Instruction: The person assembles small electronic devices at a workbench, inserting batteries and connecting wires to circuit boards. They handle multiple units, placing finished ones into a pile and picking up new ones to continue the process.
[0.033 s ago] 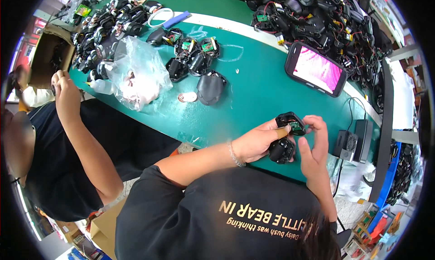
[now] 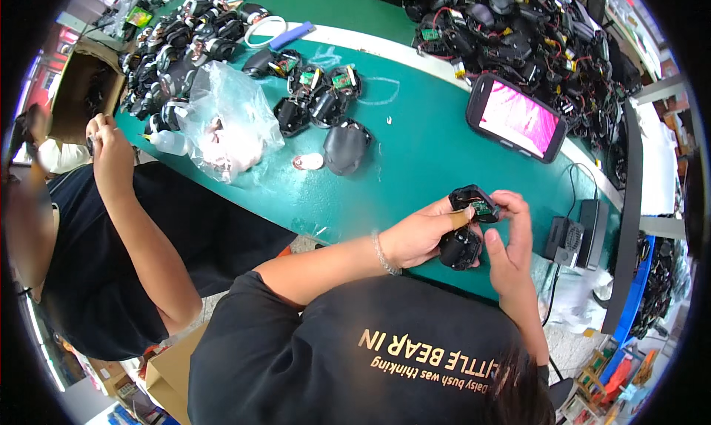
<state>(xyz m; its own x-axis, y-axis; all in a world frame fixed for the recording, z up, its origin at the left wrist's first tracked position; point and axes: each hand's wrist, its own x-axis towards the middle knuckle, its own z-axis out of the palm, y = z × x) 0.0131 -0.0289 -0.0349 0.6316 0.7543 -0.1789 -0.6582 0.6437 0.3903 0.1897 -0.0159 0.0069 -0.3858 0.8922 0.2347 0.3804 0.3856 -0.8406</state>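
Note:
My left hand (image 2: 421, 238) is closed around an opened black plastic housing, its two halves spread apart. Inside the upper half (image 2: 466, 197) a small green circuit board and thin wires show, with my left thumb, wrapped in a tan covering, pressed against it. The rounded lower half (image 2: 460, 249) rests in the fingers of the same hand. On the other side, my right hand (image 2: 515, 240) has its thumb and curled fingers apart, fingertips at the right edge of the upper half. Both hands are above the near edge of the green table (image 2: 400, 181).
Several opened housings (image 2: 326, 103) and a dark grey cover (image 2: 346, 149) lie mid-table, near a plastic bag (image 2: 233, 129). A phone (image 2: 516, 118) with a lit screen lies beyond my hands. Black parts (image 2: 518, 32) are heaped far right. A co-worker's hand (image 2: 111, 147) is at left.
My right hand has shifted very slightly left, closer to the housing. My left hand keeps the same hold.

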